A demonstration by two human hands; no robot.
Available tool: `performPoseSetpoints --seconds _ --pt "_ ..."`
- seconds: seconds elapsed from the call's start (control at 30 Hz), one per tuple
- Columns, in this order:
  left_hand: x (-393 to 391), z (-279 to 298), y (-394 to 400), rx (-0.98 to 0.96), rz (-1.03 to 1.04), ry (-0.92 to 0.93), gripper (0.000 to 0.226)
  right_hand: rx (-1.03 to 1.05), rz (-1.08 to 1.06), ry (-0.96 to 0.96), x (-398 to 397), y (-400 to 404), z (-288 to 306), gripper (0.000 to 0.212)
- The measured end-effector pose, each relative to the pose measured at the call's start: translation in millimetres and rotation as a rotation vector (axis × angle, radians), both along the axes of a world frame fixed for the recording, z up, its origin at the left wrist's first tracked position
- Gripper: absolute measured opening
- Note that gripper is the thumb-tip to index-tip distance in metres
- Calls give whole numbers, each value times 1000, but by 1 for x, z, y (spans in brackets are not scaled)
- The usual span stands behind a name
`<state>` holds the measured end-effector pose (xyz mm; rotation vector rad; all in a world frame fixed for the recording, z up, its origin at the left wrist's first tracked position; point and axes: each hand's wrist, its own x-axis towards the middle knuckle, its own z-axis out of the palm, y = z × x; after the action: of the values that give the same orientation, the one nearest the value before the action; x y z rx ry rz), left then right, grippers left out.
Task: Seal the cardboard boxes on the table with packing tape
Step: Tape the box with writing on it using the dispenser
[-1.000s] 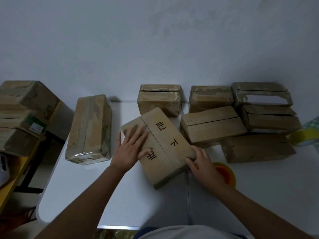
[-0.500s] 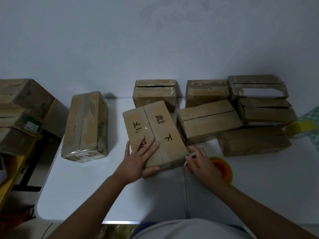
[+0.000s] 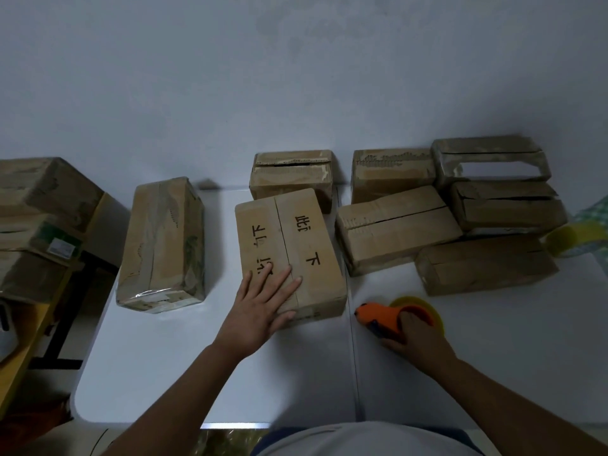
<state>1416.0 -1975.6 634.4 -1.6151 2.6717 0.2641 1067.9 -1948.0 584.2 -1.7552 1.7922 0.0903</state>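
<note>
Cardboard box with black printed characters sits flat on the white worktop, centre seam running away from the person, flaps closed, no tape visible on that seam. Left hand lies on the box's near end, fingers straight and spread, palm down, thumb at the near edge: pressing, not grasping.

Right hand is just right of that box, fingers curled round the orange tape dispenser; grip clenched on its handle. Dispenser nose points left toward the box, touching or just above the worktop, cannot tell which. Yellowish tape roll sits in the dispenser, partly hidden behind the hand.

Beyond the right hand: a cluster of unsealed boxes, several with open seams, stacked and touching each other against the wall. One more box stands just beyond the printed one, its top slit gaping.

Left of the left hand, apart from it: a box wrapped in glossy tape, lying lengthwise. Farther left, off the worktop, more boxes stacked on a yellow-edged stand.

Far right of the right hand: a second yellow tape roll at the worktop edge.
</note>
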Motion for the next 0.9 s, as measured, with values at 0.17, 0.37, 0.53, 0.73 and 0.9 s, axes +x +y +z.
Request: performPoseSetpoints --seconds 0.17,0.37,0.53,0.73,0.9 --pt "1 -4 0 3 -2 -2 61 51 -57 -152 8 2 9 23" --pt "2 -6 -1 -32 -19 -3 60 56 -98 -51 -13 -1 34 29" --pt "7 -6 -20 -17 -70 26 60 -70 -244 -273 -16 -22 80 31" --pt "-10 23 -40 182 74 306 63 -96 -378 -466 0 -46 140 51" --pt "-63 66 -36 667 637 1091 34 -148 -204 -407 14 -50 170 58"
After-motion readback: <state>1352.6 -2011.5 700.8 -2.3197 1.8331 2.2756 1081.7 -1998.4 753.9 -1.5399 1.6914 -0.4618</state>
